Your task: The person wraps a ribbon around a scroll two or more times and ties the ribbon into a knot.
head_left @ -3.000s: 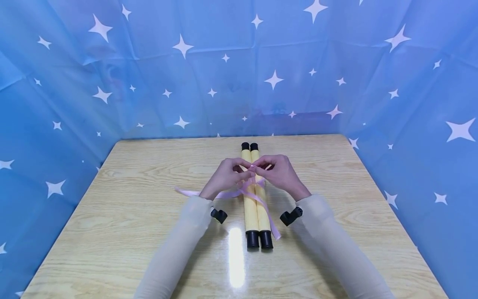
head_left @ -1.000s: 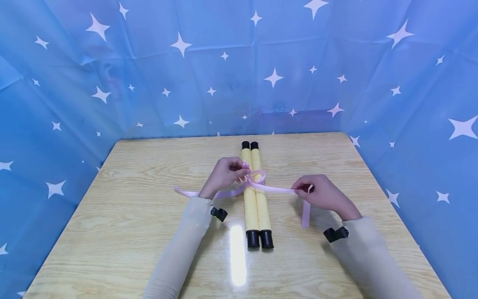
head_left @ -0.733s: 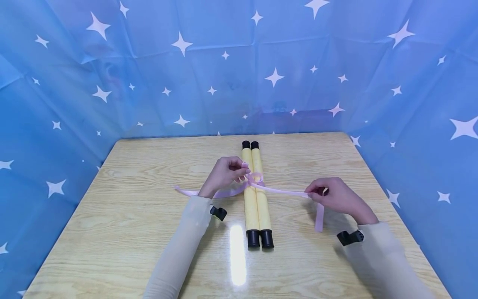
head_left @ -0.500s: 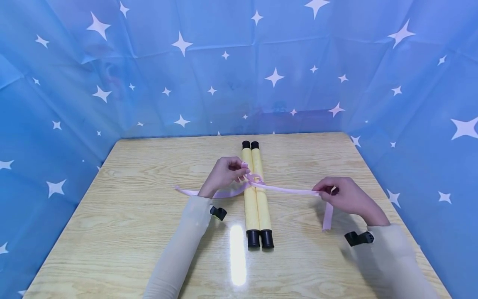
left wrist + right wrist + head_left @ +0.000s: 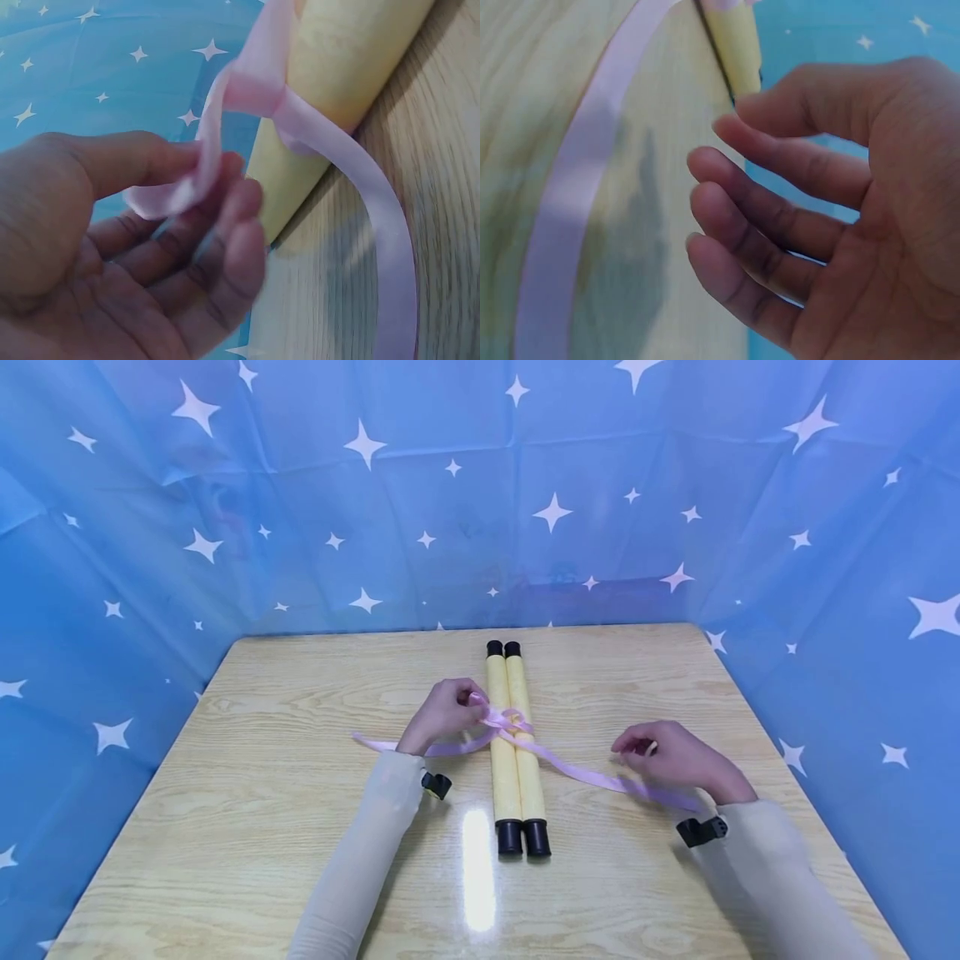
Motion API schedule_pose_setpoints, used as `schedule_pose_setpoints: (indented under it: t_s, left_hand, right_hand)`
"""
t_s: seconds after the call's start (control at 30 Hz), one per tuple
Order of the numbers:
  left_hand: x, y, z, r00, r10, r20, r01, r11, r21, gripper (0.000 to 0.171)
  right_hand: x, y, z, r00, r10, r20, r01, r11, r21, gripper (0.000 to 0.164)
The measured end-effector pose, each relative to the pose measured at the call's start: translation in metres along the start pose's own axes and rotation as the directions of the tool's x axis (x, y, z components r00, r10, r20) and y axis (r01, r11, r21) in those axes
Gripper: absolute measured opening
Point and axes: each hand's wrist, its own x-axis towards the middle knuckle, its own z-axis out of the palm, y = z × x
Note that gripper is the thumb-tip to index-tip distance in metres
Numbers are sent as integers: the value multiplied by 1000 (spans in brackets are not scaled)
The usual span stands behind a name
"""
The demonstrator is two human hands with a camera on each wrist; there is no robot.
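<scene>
Two pale yellow scrolls with black end caps lie side by side on the table. A pink ribbon wraps their middle, with a knot and small loop on top. My left hand pinches a short folded end of the ribbon between thumb and forefinger, just left of the knot; the left wrist view shows this pinch around the ribbon. To the right of the scrolls, my right hand is held over the table with loosely bent fingers and nothing in them. One ribbon tail lies on the tabletop beside that hand.
The wooden table carries the scrolls, and another ribbon tail stretches left behind the left wrist. A blue star-patterned cloth hangs at the back and sides. A black wrist camera sits on the right sleeve.
My right hand went from the knot out to the right, drawing the ribbon tail taut, then let it go; the tail dropped to the table. My left hand shifted slightly left, still pinching ribbon.
</scene>
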Motion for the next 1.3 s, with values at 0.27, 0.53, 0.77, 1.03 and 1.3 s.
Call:
schedule_pose_setpoints:
  t_s: [0.27,0.53,0.77,1.03,1.3]
  left_hand:
    - [-2,7,2,1000,-18,-8,19,989,143,34]
    - [-6,26,11,967,254,-25,-235,922,307,23]
    - [-10,35,23,945,316,82,-326,895,304,15]
    - [-7,29,36,923,313,224,-378,849,370,12]
    - [-6,27,46,917,297,267,-393,787,475,7]
  right_hand:
    - [42,-31,5,997,-53,-52,54,998,11,18]
    - [82,-50,16,992,-80,-101,84,996,31,21]
    - [107,-60,29,988,-108,-112,114,992,51,23]
    - [126,-72,42,993,-97,-71,101,993,55,24]
    - [135,-74,47,993,-112,-26,112,994,8,19]
